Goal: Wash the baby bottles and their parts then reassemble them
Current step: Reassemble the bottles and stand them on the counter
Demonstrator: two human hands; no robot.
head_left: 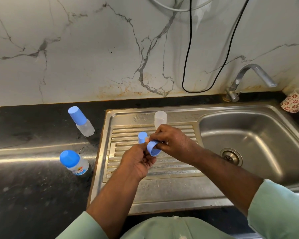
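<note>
While my left hand point(138, 161) curls its fingers under the blue ring point(153, 148) and my right hand point(169, 141) pinches its rim, over the drainboard point(162, 190) mid-surface: seat the teat squarely before screwing down, I judge. Teat mostly hidden behind the ring. Beyond: blue cap point(142, 137); clear bottle point(160, 119), base hidden, toward the far edge.

Patterned cup point(294, 100) at right edge, cut off by frame. Clear bottle body point(160, 118) at centre, base hidden behind right hand point(173, 142). Nipple inside blue ring point(153, 148), mostly hidden by fingers. Blue cap point(142, 137), lower part covered by left hand point(136, 163). Label on lower-left bottle point(74, 162) too small to read.
</note>
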